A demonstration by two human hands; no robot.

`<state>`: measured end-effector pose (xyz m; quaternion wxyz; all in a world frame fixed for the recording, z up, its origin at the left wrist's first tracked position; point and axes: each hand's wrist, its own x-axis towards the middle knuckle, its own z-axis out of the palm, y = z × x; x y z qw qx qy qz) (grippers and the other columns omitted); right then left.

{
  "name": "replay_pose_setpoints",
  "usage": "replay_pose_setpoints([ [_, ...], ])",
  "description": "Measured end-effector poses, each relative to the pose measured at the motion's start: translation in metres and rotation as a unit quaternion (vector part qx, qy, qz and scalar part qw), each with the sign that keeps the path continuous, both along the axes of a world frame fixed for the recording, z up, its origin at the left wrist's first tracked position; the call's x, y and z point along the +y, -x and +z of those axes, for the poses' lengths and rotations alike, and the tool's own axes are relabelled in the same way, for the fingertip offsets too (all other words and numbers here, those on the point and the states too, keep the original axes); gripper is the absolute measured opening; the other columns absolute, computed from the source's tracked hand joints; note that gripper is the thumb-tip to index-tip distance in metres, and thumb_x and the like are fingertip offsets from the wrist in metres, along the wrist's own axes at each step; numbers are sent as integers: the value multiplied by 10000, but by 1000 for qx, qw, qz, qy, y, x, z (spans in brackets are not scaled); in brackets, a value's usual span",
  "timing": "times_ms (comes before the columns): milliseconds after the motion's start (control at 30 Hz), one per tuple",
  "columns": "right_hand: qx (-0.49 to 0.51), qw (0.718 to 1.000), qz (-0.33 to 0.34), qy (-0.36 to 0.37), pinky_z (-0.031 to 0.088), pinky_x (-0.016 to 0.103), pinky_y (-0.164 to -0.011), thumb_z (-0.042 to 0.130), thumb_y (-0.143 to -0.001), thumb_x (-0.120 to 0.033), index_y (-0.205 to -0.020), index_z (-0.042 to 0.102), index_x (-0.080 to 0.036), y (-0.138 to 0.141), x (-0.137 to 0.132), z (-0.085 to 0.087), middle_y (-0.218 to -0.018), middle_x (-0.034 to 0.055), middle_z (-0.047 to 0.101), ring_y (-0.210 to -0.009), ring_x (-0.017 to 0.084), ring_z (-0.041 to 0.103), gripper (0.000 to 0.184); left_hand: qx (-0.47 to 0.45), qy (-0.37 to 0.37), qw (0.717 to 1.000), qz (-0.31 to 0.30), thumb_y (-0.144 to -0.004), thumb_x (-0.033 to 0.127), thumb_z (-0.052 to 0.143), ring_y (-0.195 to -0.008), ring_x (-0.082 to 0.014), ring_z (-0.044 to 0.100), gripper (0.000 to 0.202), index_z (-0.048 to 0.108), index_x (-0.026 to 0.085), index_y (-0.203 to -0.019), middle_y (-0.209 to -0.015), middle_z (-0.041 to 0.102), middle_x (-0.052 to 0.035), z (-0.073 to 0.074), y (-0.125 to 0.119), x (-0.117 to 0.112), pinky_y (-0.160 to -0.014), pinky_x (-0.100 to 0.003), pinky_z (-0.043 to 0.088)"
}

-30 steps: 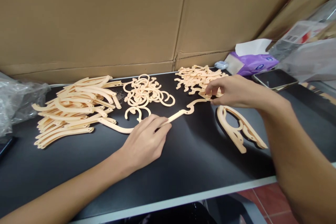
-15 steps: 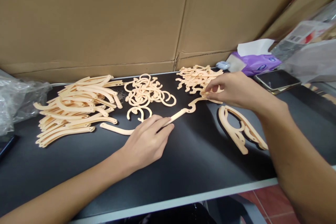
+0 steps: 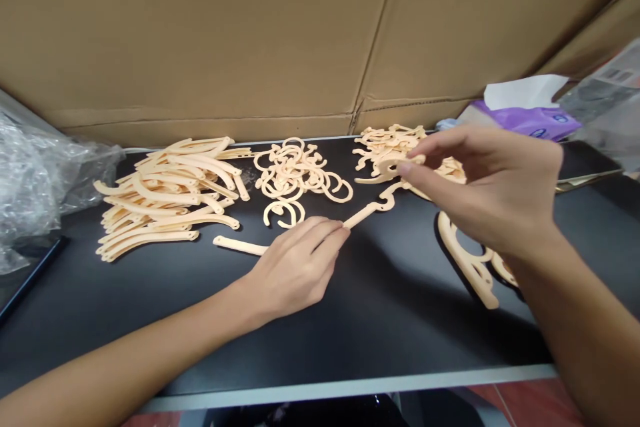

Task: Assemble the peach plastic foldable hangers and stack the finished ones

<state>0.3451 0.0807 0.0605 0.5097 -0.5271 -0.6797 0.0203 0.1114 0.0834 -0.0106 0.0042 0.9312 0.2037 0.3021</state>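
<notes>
My left hand (image 3: 300,267) is closed over a long cream plastic hanger arm (image 3: 361,215) lying across the black table, its middle hidden under my fingers. A small wavy hanger piece (image 3: 387,199) meets the arm's right end; I cannot tell whether they are joined. My right hand (image 3: 493,187), raised above the table, pinches a small curved cream hanger piece (image 3: 383,172) between thumb and fingers. Behind it lies a heap of small wavy hanger pieces (image 3: 387,140). A folded hanger assembly (image 3: 467,260) sits on the table near my right wrist, which partly covers it.
A pile of long hanger arms (image 3: 170,193) lies at the left, and a heap of hanger hooks (image 3: 295,173) in the middle. Plastic wrap (image 3: 45,180) stands far left. A purple tissue pack (image 3: 533,117) is at the back right. A cardboard wall (image 3: 200,33) closes the back.
My right hand has lifted from the small-piece heap toward me, with a curved piece now in its pinch. My left hand stays on the hanger arm. The view has shifted slightly right.
</notes>
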Motion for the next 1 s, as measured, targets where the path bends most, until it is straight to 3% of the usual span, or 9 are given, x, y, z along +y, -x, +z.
replay_pose_setpoints([
  [233,148,973,147,96,508,305,-617,792,-731,-242,-698,657,-231,18,-1,-15,-699,-9,669,-659,151,606,139,-32,-43,997,51,-889,173,606,-805,-230,571,58,571,158,-933,-878,636,-90,10,1,-4,-704,-393,508],
  [433,238,925,234,181,492,274,-578,842,-697,-273,-703,661,-209,30,-2,-25,-672,-6,680,-614,134,619,192,-123,-38,986,103,-882,287,639,-899,-240,555,248,506,178,-1062,-972,599,-89,12,5,0,-770,-401,487],
  [533,268,897,270,224,500,273,-577,861,-687,-345,-710,665,-196,38,-5,-33,-685,5,692,-615,134,627,247,-131,-17,984,122,-929,301,593,-965,-242,569,237,512,174,-1112,-1024,617,-100,15,5,3,-814,-397,486],
  [667,307,862,297,272,511,280,-601,870,-679,-371,-722,663,-189,47,-9,-42,-691,5,696,-621,133,631,279,-92,-53,990,95,-982,258,518,-815,-210,610,129,537,174,-1079,-913,693,-66,16,4,5,-748,-370,452],
  [833,306,856,294,297,494,258,-586,888,-646,-336,-731,681,-180,44,-3,-45,-669,-11,685,-603,119,618,273,-78,-68,993,50,-985,166,507,-680,-161,653,125,532,159,-1106,-912,754,-56,10,5,11,-738,-338,482],
  [933,285,850,312,315,541,296,-670,847,-692,-356,-784,683,-180,40,2,-44,-734,6,719,-678,148,670,257,-65,-59,995,36,-973,123,481,-632,-146,665,162,544,160,-1118,-887,762,-54,10,10,19,-686,-301,500],
  [1000,223,872,310,306,557,328,-727,799,-743,-331,-851,684,-182,39,3,-44,-812,22,739,-738,165,690,217,-63,-76,994,35,-961,131,485,-607,-151,668,174,561,161,-1115,-840,756,-46,11,16,28,-651,-291,502],
])
